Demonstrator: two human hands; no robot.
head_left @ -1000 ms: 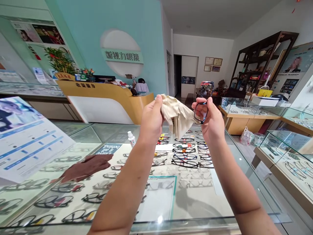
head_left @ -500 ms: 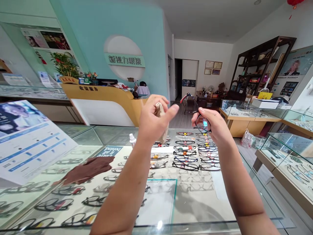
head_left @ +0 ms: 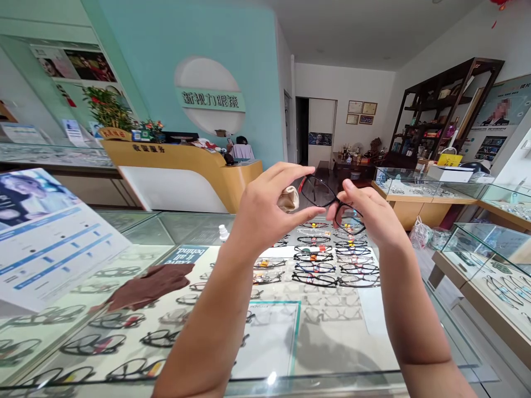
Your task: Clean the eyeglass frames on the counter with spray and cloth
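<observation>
One pair of dark-rimmed eyeglasses (head_left: 319,191) is held up at the centre of the frame, slightly right of the middle, its two lenses tilted down toward the right. It is gripped near the bridge and the right-hand lens by the right hand (head_left: 375,213), whose fingers are closed on it. One beige cloth (head_left: 290,199) is held bunched inside the left hand (head_left: 265,213); the thumb and forefinger of that hand are spread wide on either side of the left-hand lens, and whether the rim is touched by them cannot be told.

One brown cloth (head_left: 151,286) is laid on the glass display case (head_left: 332,345) at the lower left, and one white bottle (head_left: 223,232) is partly hidden behind the left forearm. Inside the case, two columns of spectacle frames (head_left: 315,268) are seen at the centre, at least five pairs in each. Four framed certificates (head_left: 362,112) are hung on the back wall at the upper right.

新视力眼镜 is read on one round wall sign (head_left: 211,100) at the upper left, and 收银服务 on the yellow counter (head_left: 186,157) beneath it. The words "it all" and "behind." are read on one blue card (head_left: 186,255). The small print on one folded white display card (head_left: 50,243) at the left edge cannot be read.
</observation>
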